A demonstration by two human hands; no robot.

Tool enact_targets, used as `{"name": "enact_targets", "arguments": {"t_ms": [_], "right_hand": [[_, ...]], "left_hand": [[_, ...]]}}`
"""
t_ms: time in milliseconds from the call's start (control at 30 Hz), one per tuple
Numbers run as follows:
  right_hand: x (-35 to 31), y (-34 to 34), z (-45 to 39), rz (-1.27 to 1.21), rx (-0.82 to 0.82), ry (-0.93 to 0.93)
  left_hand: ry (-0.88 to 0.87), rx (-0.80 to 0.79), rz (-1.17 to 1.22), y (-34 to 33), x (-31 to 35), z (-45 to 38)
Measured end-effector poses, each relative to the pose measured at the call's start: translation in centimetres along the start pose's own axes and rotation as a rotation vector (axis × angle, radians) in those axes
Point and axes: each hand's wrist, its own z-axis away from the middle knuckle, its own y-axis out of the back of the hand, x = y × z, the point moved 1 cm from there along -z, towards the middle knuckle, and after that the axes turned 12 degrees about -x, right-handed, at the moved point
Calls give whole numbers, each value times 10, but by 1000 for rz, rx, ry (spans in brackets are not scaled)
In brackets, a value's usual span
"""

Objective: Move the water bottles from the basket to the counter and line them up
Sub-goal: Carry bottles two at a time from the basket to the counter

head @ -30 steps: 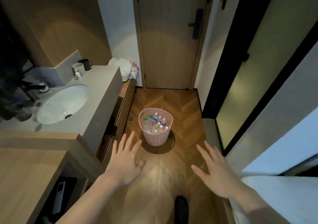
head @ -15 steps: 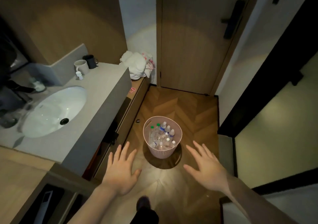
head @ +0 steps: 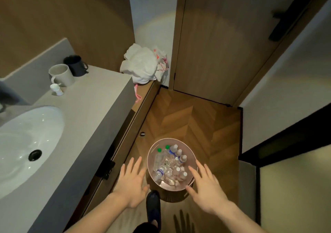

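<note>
A pink round basket [head: 152,154] stands on the wooden floor and holds several clear water bottles [head: 172,163] with white and green caps. My left hand [head: 131,182] hovers just left of the basket with fingers spread and nothing in it. On the basket's right side my right hand [head: 207,186] is also spread and holds nothing, its fingertips over the rim. The grey counter [head: 93,111] runs along the left, above the basket's level.
On the counter are a white sink [head: 23,143], a white mug [head: 61,74], a dark mug [head: 76,65] and a small white bottle [head: 56,89]. A pile of white cloth [head: 141,64] lies beyond the counter's end. A closed wooden door [head: 223,44] is ahead. My dark shoe [head: 153,207] is near the basket.
The view has moved forward and down towards the basket. Both spread hands now flank it, where earlier they were short of it.
</note>
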Motion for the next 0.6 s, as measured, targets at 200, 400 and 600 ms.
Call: {"name": "enact_targets", "arguments": {"t_ms": [200, 400, 600], "right_hand": [[22, 14, -91, -65, -105, -95], [73, 4, -191, -78, -284, -212], [113, -56, -287, -180, -190, -179]], "left_hand": [[-29, -131, -54, 39, -1, -114], [-99, -95, 48, 6, 19, -231], [-101, -230, 123, -68, 46, -349]]}}
